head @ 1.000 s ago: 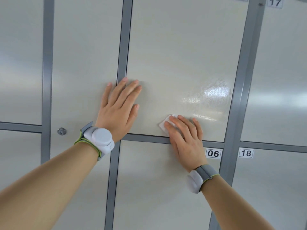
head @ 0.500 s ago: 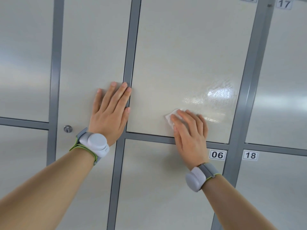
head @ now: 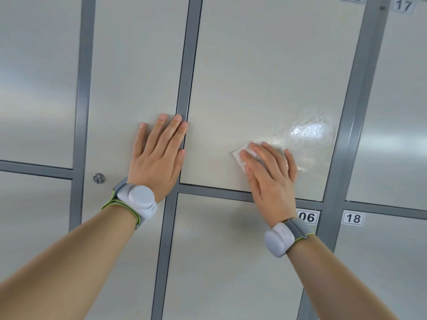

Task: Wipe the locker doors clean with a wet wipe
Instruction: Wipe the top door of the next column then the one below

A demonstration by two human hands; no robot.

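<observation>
**Wipe flat under the right hand, low on the middle door**

The white wipe [head: 241, 154] lies against the middle door [head: 254, 77], low down and a little right of centre, above the door's bottom edge. The right hand [head: 270, 179] presses it there with straight, close-set fingers. Nothing is pinched or gripped, and only the wipe's left corner shows past the fingertips. Up and to the right of the hand, a shiny wet patch [head: 309, 132] reaches toward the door's right edge.

The left hand [head: 157, 160] is spread flat and holds nothing. Its palm rests on the lower right corner of the left door [head: 134, 65], and its index finger and thumb lie over the grey frame [head: 184, 65] between the two doors. A round lock [head: 99, 178] sits on the left door, near that hand's wrist.

Each wrist carries a grey band with a white device [head: 138, 198]. Label 06 [head: 308, 217] sits just below the middle door's bottom right corner, partly behind the right wrist. Label 18 [head: 353, 218] is beside it across the frame, and label 17 [head: 403, 5] is at the top right.
</observation>
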